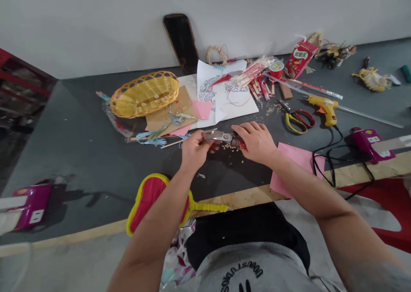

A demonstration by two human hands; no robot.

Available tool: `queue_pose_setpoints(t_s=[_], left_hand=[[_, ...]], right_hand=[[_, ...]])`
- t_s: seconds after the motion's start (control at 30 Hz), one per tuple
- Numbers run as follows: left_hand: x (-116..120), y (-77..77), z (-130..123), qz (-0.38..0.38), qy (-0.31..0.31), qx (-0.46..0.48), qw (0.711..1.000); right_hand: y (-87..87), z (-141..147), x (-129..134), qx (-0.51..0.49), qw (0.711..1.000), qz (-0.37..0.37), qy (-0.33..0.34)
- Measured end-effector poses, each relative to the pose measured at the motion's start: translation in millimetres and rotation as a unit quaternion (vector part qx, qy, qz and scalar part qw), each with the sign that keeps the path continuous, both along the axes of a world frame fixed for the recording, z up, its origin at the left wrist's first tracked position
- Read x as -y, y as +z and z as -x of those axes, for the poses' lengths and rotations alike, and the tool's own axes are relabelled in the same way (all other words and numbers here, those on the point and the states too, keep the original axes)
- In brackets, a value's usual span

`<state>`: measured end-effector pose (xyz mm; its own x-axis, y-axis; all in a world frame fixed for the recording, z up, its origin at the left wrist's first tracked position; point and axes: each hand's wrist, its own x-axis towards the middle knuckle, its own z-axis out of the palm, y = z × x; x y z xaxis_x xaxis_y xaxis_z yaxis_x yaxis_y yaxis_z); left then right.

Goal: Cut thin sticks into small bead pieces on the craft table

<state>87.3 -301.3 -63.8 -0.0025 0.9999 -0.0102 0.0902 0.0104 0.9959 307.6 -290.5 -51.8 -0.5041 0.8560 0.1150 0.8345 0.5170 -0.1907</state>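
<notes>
My right hand (258,142) is wrapped round the red handles of a pair of shears (221,136), whose grey metal blades point left. My left hand (195,150) is closed at the blade end, thumb and fingers pinched together. A tiny pale bit shows by the blades, but what the left fingers hold is too small to make out. Under the shears, small pale cut pieces (233,147) lie scattered on the dark tabletop (86,155). A thin stick (172,144) and blue tassels (150,138) lie left of my left hand.
A yellow basket (144,95), printed paper (237,99) and a leaning phone (181,41) are behind. To the right are scissors (298,120), a yellow glue gun (324,108) with its cable, and pink paper (295,159). A red-and-yellow wrapped shape (149,198) overlaps the front edge.
</notes>
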Motion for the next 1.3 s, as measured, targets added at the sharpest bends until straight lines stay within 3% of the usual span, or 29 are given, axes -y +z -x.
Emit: queue_pose_setpoints(t_s=[0.43, 0.9, 1.3], left_hand=[[1.0, 2.0, 0.1, 0.006, -0.032, 0.011, 0.999], [-2.2, -2.5, -2.9, 0.012, 0.023, 0.019, 0.999], [-2.0, 2.2, 0.7, 0.028, -0.03, 0.016, 0.999]], right_hand=[[-2.1, -1.0, -1.6, -0.018, 1.0, 0.009, 0.019], [-1.5, 3.4, 1.5, 0.002, 1.0, 0.0, -0.012], [0.1, -2.6, -1.4, -0.011, 1.0, 0.009, 0.009]])
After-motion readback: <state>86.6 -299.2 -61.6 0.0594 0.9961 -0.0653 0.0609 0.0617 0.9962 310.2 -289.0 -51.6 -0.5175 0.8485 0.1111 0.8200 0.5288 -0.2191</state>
